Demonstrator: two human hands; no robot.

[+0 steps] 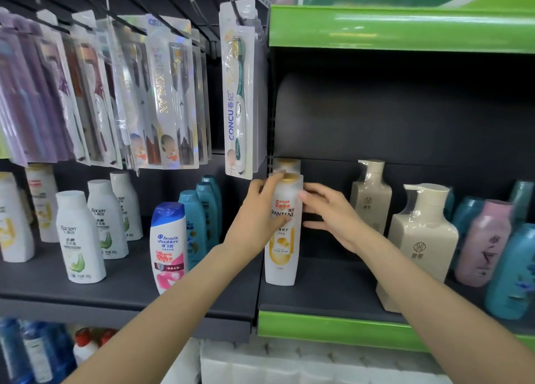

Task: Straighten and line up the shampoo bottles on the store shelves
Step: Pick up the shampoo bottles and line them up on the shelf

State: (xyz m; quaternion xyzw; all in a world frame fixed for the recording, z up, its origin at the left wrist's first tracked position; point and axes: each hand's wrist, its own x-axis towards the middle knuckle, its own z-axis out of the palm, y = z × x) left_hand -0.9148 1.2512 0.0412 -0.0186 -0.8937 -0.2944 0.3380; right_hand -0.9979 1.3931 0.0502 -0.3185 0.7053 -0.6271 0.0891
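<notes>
Two bare forearms enter the view, one from about 7 o'clock and one from about 4 o'clock, with no sleeve showing on either. The left hand (257,210) and right hand (330,215) are bare, with short nails.

Pantene btl (282,233) on shelf (318,294) | 2nd btl (286,165) behind | pump btls (419,239) to R
</notes>
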